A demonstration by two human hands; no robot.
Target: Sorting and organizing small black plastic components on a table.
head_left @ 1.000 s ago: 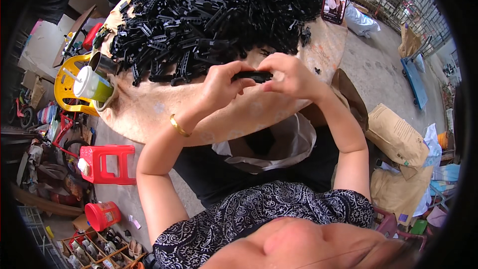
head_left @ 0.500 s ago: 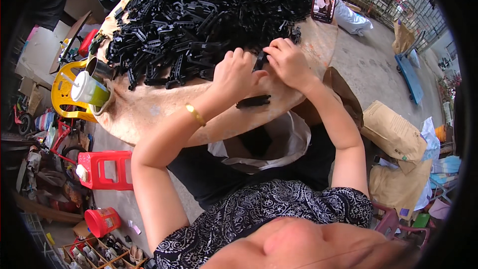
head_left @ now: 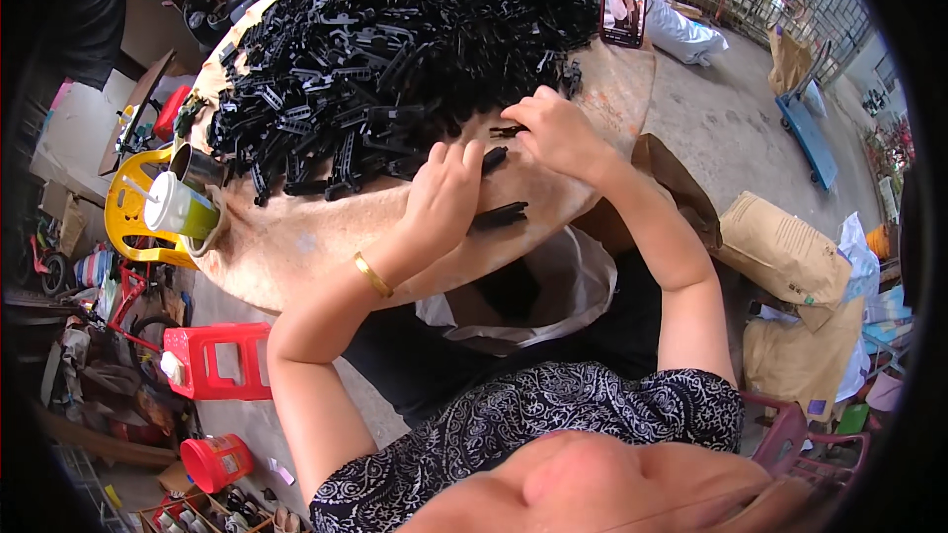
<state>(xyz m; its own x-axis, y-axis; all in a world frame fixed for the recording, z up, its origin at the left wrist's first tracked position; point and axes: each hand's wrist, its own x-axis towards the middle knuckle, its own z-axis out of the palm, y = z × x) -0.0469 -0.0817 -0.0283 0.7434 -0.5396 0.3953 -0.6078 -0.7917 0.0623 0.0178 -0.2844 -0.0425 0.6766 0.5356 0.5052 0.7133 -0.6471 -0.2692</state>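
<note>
My left hand point(head_left: 444, 192) is closed on a black plastic part point(head_left: 494, 160) that pokes out past its fingertips. To its right, my right hand point(head_left: 561, 138) pinches a slimmer black plastic piece point(head_left: 504, 130) between thumb and fingers. A gap separates the two hands, just in front of a big heap of black plastic parts point(head_left: 365, 64) spread over the peach-coloured cloth point(head_left: 286, 242). Close to the table's near edge, beside my left hand, more black parts point(head_left: 499, 217) lie together on the cloth.
An open white sack point(head_left: 583, 314) sits at my lap under the table edge. A phone point(head_left: 624, 5) stands at the far right. Left are a lidded cup point(head_left: 180, 207), a yellow chair point(head_left: 123, 207), a red stool point(head_left: 209, 363) and a red bucket point(head_left: 215, 464). Paper sacks point(head_left: 780, 247) lie right.
Half a second ago both hands were close together around a black part. They have since moved apart, the left nearer to me, each with a black piece showing at its fingers.
</note>
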